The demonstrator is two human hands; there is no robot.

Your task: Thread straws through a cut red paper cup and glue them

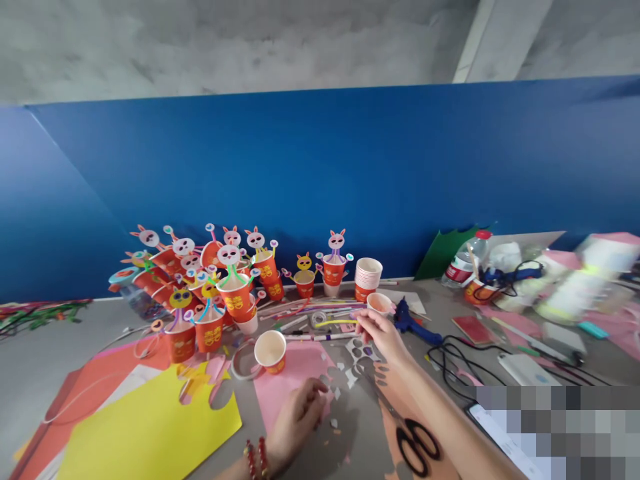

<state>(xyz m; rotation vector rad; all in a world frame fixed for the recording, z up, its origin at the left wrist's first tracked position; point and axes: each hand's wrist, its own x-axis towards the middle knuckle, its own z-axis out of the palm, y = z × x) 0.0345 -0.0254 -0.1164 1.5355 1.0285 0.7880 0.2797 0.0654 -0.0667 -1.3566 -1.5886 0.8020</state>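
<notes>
My right hand (383, 333) reaches over the middle of the table, its fingers pinched on a thin yellow stick (336, 323) that points left. Just behind that hand stands a paper cup (380, 303). My left hand (303, 413), with red bead bracelets at the wrist, rests with curled fingers over the edge of a pink sheet (290, 367); whether it holds anything is hidden. An open paper cup (271, 352) stands on the pink sheet, behind and left of my left hand. Black-handled scissors (417, 445) lie beside my right forearm.
Red cups with animal-face figures (235, 293) crowd the left. A cup stack (369, 277) stands at the back, near a blue glue gun (413, 323). Yellow paper (155, 427) lies front left. Black cables (460, 360), a bottle (465, 260) and a phone (500, 440) are on the right.
</notes>
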